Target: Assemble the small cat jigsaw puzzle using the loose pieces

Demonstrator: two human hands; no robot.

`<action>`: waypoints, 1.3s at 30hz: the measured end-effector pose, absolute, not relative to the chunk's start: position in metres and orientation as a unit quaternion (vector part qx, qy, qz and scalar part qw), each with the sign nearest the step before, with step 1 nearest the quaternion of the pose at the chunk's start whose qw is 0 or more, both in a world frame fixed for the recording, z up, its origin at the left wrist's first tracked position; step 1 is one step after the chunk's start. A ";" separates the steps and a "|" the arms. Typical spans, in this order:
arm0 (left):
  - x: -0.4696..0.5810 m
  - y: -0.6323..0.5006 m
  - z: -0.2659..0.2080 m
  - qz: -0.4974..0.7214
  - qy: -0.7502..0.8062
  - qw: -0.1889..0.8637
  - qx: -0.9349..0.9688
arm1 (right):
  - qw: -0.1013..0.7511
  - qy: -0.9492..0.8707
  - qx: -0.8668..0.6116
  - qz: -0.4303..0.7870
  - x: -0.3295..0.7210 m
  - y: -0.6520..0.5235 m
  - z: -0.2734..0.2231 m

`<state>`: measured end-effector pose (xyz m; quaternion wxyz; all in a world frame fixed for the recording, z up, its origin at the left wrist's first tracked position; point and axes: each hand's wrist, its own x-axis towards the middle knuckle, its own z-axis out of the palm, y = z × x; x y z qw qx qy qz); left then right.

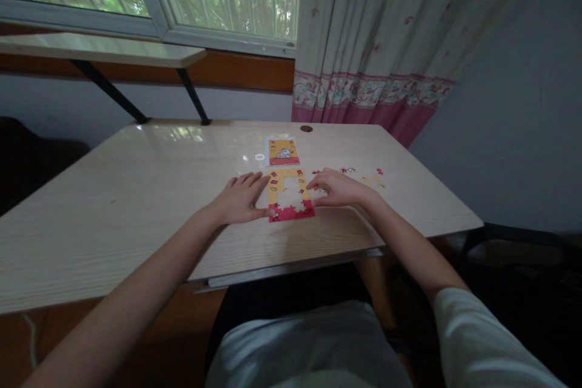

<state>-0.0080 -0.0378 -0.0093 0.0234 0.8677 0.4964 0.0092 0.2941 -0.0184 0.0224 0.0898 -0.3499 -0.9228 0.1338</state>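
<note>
A partly assembled jigsaw puzzle (pixel 273 216) lies flat on the table, with a yellow upper part, a red lower strip and a gap in its middle where the wood shows. Against its left edge rests my left hand (pixel 245 199), palm down, fingers spread. My right hand (pixel 335 188) is at the right edge, its thumb and forefinger curved but apart, with small loose pieces visible between them. Just beyond the puzzle lies a picture card (pixel 284 151) showing a white figure on yellow and red. Loose puzzle pieces (pixel 379 171) are scattered past my right hand.
The pale wooden table (pixel 136 206) has a round cable hole (pixel 306 128) near its back edge. A raised shelf (pixel 104 50) on black supports stands at the back left. Behind the table hang curtains (pixel 364 42) beside a window. A dark chair (pixel 522 248) stands at the right.
</note>
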 end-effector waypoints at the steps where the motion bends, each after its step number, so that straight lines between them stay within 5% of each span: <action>1: -0.008 -0.038 -0.009 0.007 0.496 0.022 0.868 | 0.085 -0.925 -0.349 0.125 0.292 -0.019 0.021; 11: -0.008 -0.038 -0.009 0.007 0.499 0.023 0.866 | 0.063 -0.932 -0.340 0.104 0.287 -0.024 0.020; 18: -0.009 -0.036 -0.011 0.006 0.499 0.022 0.866 | 0.170 -0.890 -0.407 0.112 0.324 0.005 0.031; 25: -0.009 -0.036 -0.012 0.011 0.495 0.021 0.869 | 0.112 -0.842 -0.506 0.148 0.361 0.047 0.036; 39: -0.008 -0.037 -0.010 0.005 0.498 0.024 0.867 | 0.136 -0.815 -0.555 0.099 0.387 0.053 0.031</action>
